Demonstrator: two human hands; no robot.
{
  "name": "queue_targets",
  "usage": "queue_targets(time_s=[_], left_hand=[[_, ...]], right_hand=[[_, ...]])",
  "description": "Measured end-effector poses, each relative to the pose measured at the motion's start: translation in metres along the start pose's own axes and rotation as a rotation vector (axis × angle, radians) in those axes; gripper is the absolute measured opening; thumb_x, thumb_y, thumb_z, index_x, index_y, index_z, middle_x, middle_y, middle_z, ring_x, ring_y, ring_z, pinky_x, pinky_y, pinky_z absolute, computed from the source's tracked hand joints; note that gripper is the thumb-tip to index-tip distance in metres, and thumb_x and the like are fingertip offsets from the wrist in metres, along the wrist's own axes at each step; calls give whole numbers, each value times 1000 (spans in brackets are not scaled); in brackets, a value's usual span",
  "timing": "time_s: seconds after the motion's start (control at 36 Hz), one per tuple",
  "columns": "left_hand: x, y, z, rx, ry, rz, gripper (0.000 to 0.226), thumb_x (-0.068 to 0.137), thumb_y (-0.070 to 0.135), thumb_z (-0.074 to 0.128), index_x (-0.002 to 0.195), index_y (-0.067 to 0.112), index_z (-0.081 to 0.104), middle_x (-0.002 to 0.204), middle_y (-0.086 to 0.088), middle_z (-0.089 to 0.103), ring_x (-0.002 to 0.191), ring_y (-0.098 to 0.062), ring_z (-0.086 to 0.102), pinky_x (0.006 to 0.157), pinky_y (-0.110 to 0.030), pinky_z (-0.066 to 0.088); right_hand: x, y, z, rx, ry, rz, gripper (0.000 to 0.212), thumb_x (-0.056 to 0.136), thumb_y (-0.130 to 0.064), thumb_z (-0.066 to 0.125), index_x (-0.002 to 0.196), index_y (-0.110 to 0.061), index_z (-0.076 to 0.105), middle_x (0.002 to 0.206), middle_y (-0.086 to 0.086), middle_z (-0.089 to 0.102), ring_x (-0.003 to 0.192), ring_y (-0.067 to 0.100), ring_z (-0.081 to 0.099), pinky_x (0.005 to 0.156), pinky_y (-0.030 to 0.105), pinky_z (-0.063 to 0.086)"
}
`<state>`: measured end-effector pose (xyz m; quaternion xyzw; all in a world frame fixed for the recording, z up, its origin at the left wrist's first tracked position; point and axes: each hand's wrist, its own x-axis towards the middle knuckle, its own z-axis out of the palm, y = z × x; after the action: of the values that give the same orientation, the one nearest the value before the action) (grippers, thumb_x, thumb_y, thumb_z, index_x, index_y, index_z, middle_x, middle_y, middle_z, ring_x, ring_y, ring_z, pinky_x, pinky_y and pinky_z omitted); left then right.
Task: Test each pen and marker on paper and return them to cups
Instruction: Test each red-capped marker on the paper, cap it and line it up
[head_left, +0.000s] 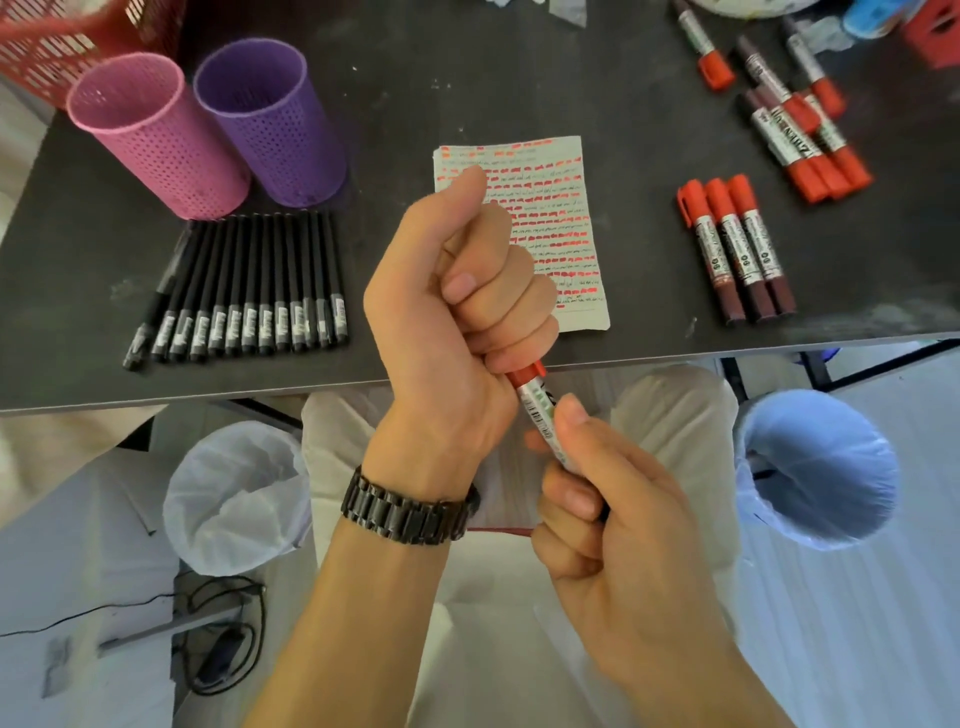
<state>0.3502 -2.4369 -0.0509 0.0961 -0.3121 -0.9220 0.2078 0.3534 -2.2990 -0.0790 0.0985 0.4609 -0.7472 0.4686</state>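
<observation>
Marker (534, 397) held at worktop (395, 104) edge.
Cap (527, 375) is clasped by left grip (457, 301), barrel (543, 418) by right grip (613, 514).

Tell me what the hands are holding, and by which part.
One red-capped marker, held by both hands: the left hand wraps round its red cap end, and the right hand grips the barrel's lower part.

I read the tabletop (467, 88) as matt, dark and scuffed. Pink cup (156, 140) and purple cup (275, 130): perforated, matt. Paper sheet (584, 314): matt. Marker caps (718, 199): smooth plastic. Watch bracelet (410, 512): glossy dark metal links.
</observation>
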Motion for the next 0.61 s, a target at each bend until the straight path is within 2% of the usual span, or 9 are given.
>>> queue_targets(time_s=[0.08,0.17,0.22,0.28,0.36,0.42,0.47,0.53,0.61], left_hand=[[1,2,-2,64,7,-11,46,89,34,47,54,24,20,42,10,12,36,-7,9,34,-18,8],[4,1,-10,104,27,-22,45,90,33,48,53,23,25,43,10,15,38,-7,9,35,-20,9],[4,-2,-17,131,35,-52,42,89,32,51,52,22,34,43,10,21,39,-7,13,35,-20,14],[3,-9,-24,217,45,-78,34,88,30,51,57,19,45,45,5,30,41,-11,24,38,-22,26],[5,-18,-34,608,66,58,20,92,26,51,80,11,58,70,-8,60,68,-22,58,67,-30,49],[13,-15,-44,801,103,161,18,95,24,54,96,8,62,91,-3,71,93,-19,67,83,-28,51],[23,-6,-55,971,160,242,14,97,29,55,101,21,66,102,5,73,105,-12,66,88,-25,48],[34,1,-69,1207,233,282,14,98,37,54,106,33,64,111,16,69,111,-8,61,90,-32,46],[49,7,-88,1598,305,350,24,98,41,54,121,36,59,117,29,59,116,-6,52,92,-29,40]], right_hand=[[4,4,1,-40,7,-30,41,71,-42,82,83,-6,67,50,-4,31,38,5,19,35,17,21],[9,8,-3,-215,-2,-92,35,77,-50,67,73,-15,70,51,-3,37,41,8,24,39,19,22],[12,7,-9,-415,-44,-133,34,84,-51,56,74,-22,71,52,-3,47,43,8,30,42,18,26],[16,2,-19,-569,-118,-175,34,91,-45,47,82,-19,67,61,1,62,44,8,35,45,16,30],[22,-13,-35,-685,-81,-251,30,88,-42,51,94,-19,69,76,3,73,52,12,44,52,19,38],[30,-30,-48,-698,27,-359,25,88,-35,56,100,-19,71,78,3,74,54,11,47,53,19,41],[41,-51,-63,-690,134,-503,15,96,-19,57,103,-15,70,78,2,74,51,7,47,52,14,41],[51,-77,-78,-697,247,-635,15,99,-9,57,103,-17,69,79,1,74,51,5,46,52,11,41],[69,-112,-102,-823,420,-756,17,98,-12,63,101,-27,70,87,-12,74,65,-1,59,64,13,48]])
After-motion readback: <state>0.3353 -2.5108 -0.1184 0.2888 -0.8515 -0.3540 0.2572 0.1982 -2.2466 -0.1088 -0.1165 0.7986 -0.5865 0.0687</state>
